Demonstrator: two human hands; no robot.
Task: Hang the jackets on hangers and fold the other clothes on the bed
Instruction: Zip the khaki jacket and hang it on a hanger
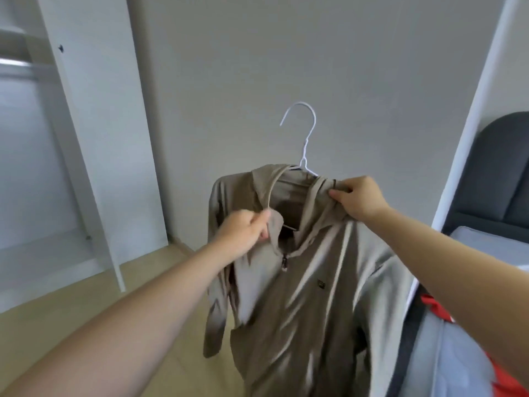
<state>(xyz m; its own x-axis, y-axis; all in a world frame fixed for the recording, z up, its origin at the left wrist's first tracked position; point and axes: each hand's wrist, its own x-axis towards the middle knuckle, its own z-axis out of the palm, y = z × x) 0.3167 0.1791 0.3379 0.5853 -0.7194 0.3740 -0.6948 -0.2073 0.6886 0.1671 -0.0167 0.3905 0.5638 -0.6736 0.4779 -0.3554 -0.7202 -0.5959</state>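
Bare grey wall (pixel 329 53) backs everything you are looking at, with pale floor (pixel 171 282) below it. Far left stands a white wardrobe (pixel 28 167), its door (pixel 97 124) swung open toward you and a rail (pixel 17 63) showing near the top inside. Your left hand (pixel 243 234) comes next, reaching up from the lower left corner: its fingers are curled, and thumb and forefinger pinch the hood's edge at the left side of the neck opening. What it pinches is the beige jacket (pixel 300 296), which hangs in mid-air in the centre of the view, front toward you, with the zip pull (pixel 284 262) just below the neck and a small dark label (pixel 320 283) on the chest (too small to read). One sleeve dangles down the left side, blurred. A white wire hanger (pixel 307 133) sits inside the shoulders, and its hook stands up above the collar, free in the air against the wall. Your right hand (pixel 359 200) is at the shoulder on your right, fingers closed round a bunch of fabric there (whether they also catch the hanger's end, you cannot tell). Right of that forearm runs a white upright (pixel 472 110), then the dark grey headboard (pixel 492 181) and the pale bed (pixel 486 245), with a red garment (pixel 438 306) lying at its near edge.
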